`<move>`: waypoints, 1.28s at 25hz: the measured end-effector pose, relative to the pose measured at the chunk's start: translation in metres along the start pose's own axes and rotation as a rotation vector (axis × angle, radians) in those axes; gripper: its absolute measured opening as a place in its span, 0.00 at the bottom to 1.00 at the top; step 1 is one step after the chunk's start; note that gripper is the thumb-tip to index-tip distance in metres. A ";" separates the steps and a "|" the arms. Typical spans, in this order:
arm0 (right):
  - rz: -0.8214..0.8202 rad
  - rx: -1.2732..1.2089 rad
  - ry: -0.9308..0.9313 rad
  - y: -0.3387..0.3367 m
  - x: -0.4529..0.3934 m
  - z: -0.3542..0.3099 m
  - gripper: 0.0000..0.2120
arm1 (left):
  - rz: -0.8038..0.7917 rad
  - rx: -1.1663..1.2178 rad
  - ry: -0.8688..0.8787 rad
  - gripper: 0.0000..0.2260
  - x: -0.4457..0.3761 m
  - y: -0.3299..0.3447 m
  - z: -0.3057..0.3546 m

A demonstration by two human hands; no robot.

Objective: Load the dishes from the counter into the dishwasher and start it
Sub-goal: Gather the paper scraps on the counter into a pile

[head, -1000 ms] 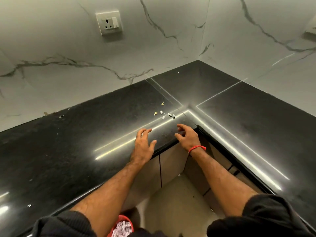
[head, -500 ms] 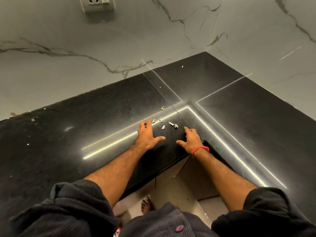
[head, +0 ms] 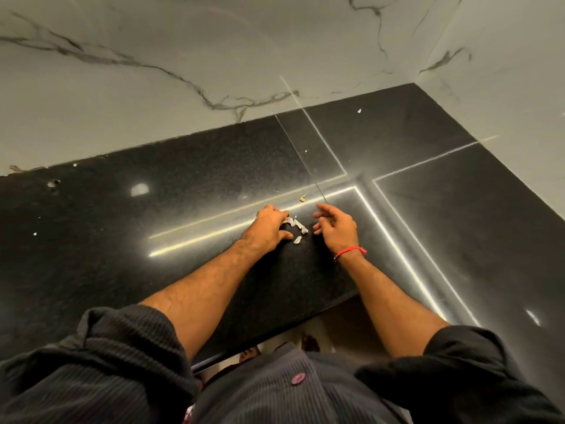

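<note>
No dishes and no dishwasher are in view. Several small pale scraps [head: 297,227] lie on the black stone counter [head: 183,209] near its inner corner. My left hand [head: 268,225] rests on the counter just left of them. Its fingers and thumb curl round the nearest scraps and touch them. My right hand [head: 337,225], with a red thread at the wrist, hovers just right of the scraps. Its fingers are loosely bent and hold nothing. One yellowish scrap [head: 302,198] lies apart, a little farther back.
The L-shaped counter meets white marble walls [head: 214,56] at the back and right. A few white specks [head: 359,111] dot the far counter. Below the front edge [head: 275,338] I see pale floor and my dark ribbed clothing.
I have leaned in over the counter. My left hand slid right and curled its fingers round the scraps. My right hand lifted off the counter edge and moved beside them.
</note>
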State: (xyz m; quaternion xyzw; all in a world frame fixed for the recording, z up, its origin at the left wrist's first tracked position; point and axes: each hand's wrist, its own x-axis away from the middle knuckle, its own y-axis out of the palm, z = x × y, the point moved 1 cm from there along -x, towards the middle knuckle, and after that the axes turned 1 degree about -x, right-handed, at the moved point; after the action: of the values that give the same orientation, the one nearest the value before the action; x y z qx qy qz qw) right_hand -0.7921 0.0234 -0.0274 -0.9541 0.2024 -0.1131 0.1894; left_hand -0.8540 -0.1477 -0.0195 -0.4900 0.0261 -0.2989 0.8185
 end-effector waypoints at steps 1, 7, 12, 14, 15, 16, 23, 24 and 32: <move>0.025 0.037 -0.020 -0.006 -0.010 -0.001 0.18 | -0.016 -0.004 -0.011 0.22 -0.004 -0.003 0.001; -0.304 0.524 -0.347 -0.005 -0.052 -0.017 0.19 | -0.048 -0.007 -0.069 0.26 -0.008 -0.014 0.010; -0.594 0.787 -0.542 0.000 -0.055 0.006 0.25 | -0.040 -0.121 -0.103 0.29 -0.002 -0.007 0.019; -0.607 0.734 -0.585 -0.008 -0.052 0.012 0.27 | -0.046 -0.202 -0.172 0.38 0.002 0.003 0.029; -0.578 0.652 -0.582 -0.012 -0.050 0.012 0.27 | -0.023 -0.246 -0.196 0.40 0.003 0.009 0.036; -0.526 0.576 -0.573 -0.014 -0.051 0.011 0.26 | 0.009 -0.271 -0.208 0.39 0.003 0.015 0.043; -0.454 0.489 -0.775 -0.011 -0.042 0.017 0.17 | 0.188 -0.195 -0.181 0.22 0.027 0.037 0.052; -0.426 0.477 -0.788 -0.010 -0.038 0.023 0.16 | 0.215 -0.191 -0.179 0.18 0.031 0.040 0.051; -0.409 0.440 -0.826 -0.010 -0.031 0.038 0.19 | 0.339 -0.099 -0.291 0.09 0.044 0.040 0.044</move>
State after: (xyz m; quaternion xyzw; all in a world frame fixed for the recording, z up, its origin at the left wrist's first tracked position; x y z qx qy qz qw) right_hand -0.8049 0.0569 -0.0616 -0.8769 -0.1086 0.1988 0.4240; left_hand -0.7846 -0.1222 -0.0187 -0.5560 0.0045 -0.0815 0.8271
